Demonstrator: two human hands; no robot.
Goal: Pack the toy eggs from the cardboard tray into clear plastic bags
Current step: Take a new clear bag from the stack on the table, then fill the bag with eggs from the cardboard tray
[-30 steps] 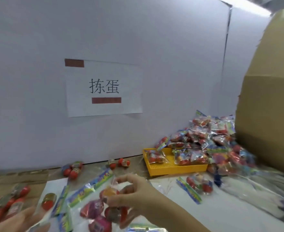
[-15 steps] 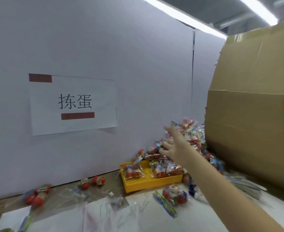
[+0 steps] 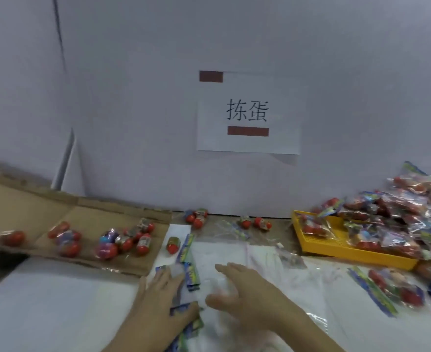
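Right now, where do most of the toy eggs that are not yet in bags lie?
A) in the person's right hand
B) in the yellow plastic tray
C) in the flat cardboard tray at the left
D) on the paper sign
C: the unbagged toy eggs lie in the cardboard tray at the left. The yellow plastic tray holds only filled bags, and the right hand is open with no egg in it.

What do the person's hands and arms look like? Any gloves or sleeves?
No gloves. The left hand and the right hand are both bare, with no rings, watch or bracelet showing. The forearms are bare too, and no sleeve reaches into view.
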